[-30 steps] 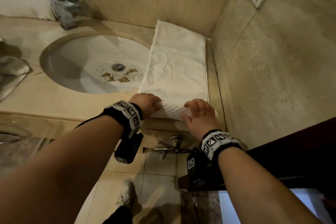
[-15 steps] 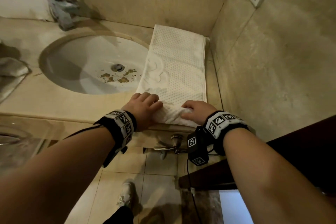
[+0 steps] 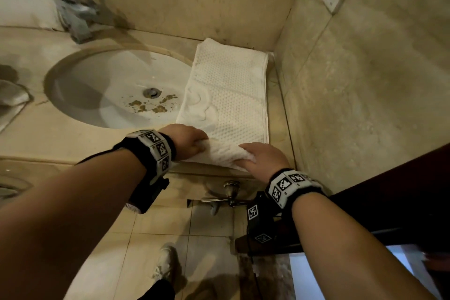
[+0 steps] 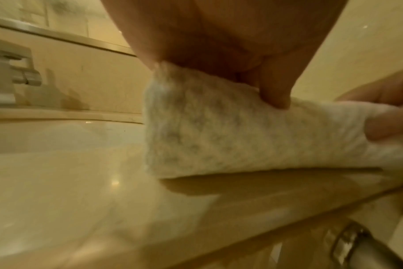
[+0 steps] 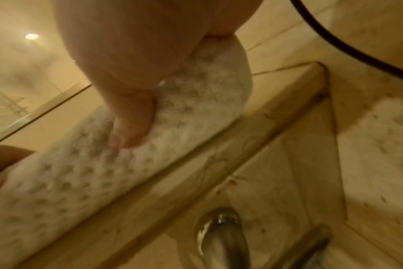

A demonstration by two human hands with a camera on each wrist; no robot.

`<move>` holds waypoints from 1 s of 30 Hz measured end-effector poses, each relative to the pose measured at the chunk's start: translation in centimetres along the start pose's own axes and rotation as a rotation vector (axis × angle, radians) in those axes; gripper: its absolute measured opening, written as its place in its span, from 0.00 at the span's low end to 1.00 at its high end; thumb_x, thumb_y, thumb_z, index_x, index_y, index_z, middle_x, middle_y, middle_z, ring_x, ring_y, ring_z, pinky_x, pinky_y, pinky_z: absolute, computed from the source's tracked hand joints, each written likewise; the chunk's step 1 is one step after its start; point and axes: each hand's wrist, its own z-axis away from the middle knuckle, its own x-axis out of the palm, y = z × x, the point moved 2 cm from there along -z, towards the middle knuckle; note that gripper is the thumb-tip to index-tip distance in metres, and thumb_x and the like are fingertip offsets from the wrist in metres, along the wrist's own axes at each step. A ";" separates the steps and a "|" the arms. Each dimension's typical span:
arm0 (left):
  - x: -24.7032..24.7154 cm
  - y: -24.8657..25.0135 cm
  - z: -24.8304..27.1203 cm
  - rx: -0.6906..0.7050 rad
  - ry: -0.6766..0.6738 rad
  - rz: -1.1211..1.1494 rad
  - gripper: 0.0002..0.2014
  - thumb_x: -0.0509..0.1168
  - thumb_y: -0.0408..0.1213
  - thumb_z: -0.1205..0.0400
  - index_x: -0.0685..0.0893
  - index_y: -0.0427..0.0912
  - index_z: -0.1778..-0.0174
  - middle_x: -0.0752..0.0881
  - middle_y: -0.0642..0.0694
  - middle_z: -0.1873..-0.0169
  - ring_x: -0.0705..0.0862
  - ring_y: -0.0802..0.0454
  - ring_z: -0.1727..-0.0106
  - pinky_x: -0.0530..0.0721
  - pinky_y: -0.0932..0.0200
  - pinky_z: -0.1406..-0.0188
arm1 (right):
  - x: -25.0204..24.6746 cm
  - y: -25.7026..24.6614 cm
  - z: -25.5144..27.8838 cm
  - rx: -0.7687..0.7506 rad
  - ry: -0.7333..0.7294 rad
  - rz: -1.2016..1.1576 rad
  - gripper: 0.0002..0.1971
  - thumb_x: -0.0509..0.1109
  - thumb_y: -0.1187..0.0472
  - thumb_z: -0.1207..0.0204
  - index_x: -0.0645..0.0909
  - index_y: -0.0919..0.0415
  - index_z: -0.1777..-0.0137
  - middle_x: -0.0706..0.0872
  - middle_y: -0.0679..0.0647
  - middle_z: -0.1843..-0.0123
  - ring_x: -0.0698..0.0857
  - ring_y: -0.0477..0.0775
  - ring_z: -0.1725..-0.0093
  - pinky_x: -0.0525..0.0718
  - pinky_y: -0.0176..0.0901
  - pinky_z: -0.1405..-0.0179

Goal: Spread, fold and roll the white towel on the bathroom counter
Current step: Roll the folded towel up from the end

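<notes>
The wall crowds the towel rightward; the sink lies open leftward.

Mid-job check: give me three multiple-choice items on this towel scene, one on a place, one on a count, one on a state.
1. Where does the towel lie?
A. Right of the sink, by the side wall
B. Inside the sink
C. On the floor

2. How many hands grip the roll?
A. None
B. One
C. Two

3. What state is the towel in?
A. Fully rolled
B. Rolled at its near end, the rest flat
C. Spread flat with no roll

Answers:
1 A, since it lies on the counter between basin and wall.
2 C, as the left hand and the right hand each hold one end.
3 B, for only the end at the counter's front edge is rolled.
</notes>
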 end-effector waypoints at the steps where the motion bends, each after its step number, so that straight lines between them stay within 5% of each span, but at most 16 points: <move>1: 0.1 0.0 0.3 0.009 0.022 -0.029 0.22 0.52 0.53 0.14 0.67 0.55 0.23 0.75 0.50 0.28 0.74 0.47 0.28 0.72 0.55 0.29 | -0.2 -0.1 -0.2 0.007 -0.072 -0.022 0.22 0.64 0.43 0.22 0.78 0.49 0.31 0.81 0.51 0.32 0.78 0.55 0.33 0.76 0.46 0.35; 4: 0.7 0.1 1.6 0.051 0.162 -0.129 0.28 0.53 0.61 0.18 0.65 0.56 0.24 0.74 0.51 0.29 0.76 0.48 0.32 0.74 0.53 0.32 | -0.4 0.1 -0.8 0.064 -0.211 -0.106 0.25 0.63 0.41 0.21 0.75 0.51 0.28 0.79 0.52 0.29 0.77 0.55 0.30 0.75 0.46 0.33; 7: 1.2 0.5 2.0 0.090 0.180 -0.180 0.33 0.65 0.64 0.31 0.67 0.51 0.35 0.81 0.45 0.40 0.83 0.43 0.45 0.83 0.49 0.48 | 0.0 0.2 -1.1 0.020 -0.141 0.050 0.26 0.59 0.39 0.21 0.75 0.52 0.29 0.79 0.54 0.32 0.76 0.56 0.32 0.75 0.49 0.34; 11: 1.1 1.1 1.0 -0.013 0.091 -0.105 0.28 0.66 0.52 0.22 0.69 0.51 0.26 0.74 0.51 0.30 0.74 0.46 0.33 0.73 0.55 0.34 | 0.3 -0.2 0.6 -0.104 0.190 0.171 0.31 0.53 0.33 0.27 0.73 0.53 0.33 0.74 0.53 0.37 0.74 0.57 0.36 0.70 0.49 0.36; 17: 0.0 0.5 -0.3 -0.092 -0.143 0.064 0.26 0.67 0.51 0.21 0.73 0.51 0.27 0.77 0.48 0.31 0.75 0.46 0.30 0.72 0.54 0.31 | 0.4 -0.5 1.1 -0.078 0.095 0.129 0.28 0.68 0.38 0.28 0.72 0.50 0.31 0.77 0.49 0.35 0.74 0.54 0.35 0.70 0.45 0.36; 21: 1.1 0.6 0.8 -0.026 0.077 -0.102 0.30 0.63 0.55 0.21 0.68 0.52 0.23 0.72 0.51 0.27 0.72 0.48 0.27 0.67 0.54 0.29 | -1.0 -0.8 0.0 0.026 0.001 0.000 0.27 0.69 0.37 0.29 0.78 0.48 0.34 0.83 0.50 0.36 0.80 0.54 0.37 0.78 0.46 0.41; 24: 1.9 0.4 2.0 0.011 0.249 -0.166 0.34 0.64 0.60 0.28 0.74 0.49 0.27 0.81 0.47 0.36 0.82 0.44 0.38 0.77 0.48 0.38 | -1.4 -0.6 -1.1 0.088 -0.063 -0.084 0.24 0.68 0.36 0.28 0.80 0.49 0.37 0.84 0.51 0.39 0.81 0.55 0.38 0.80 0.46 0.43; 27: 2.8 0.7 1.8 -0.038 0.151 -0.239 0.43 0.63 0.64 0.26 0.59 0.48 0.19 0.68 0.49 0.25 0.70 0.46 0.26 0.63 0.50 0.25 | -1.4 -0.8 -2.3 0.148 -0.054 0.026 0.26 0.60 0.34 0.24 0.78 0.48 0.32 0.81 0.53 0.33 0.77 0.57 0.32 0.75 0.48 0.37; 30: 2.5 1.0 1.1 -0.112 0.173 -0.232 0.37 0.57 0.58 0.20 0.51 0.51 0.17 0.61 0.52 0.21 0.62 0.49 0.22 0.56 0.54 0.22 | -0.7 -1.7 -2.5 0.136 0.058 0.192 0.25 0.51 0.39 0.18 0.72 0.49 0.27 0.71 0.54 0.29 0.67 0.57 0.28 0.64 0.51 0.29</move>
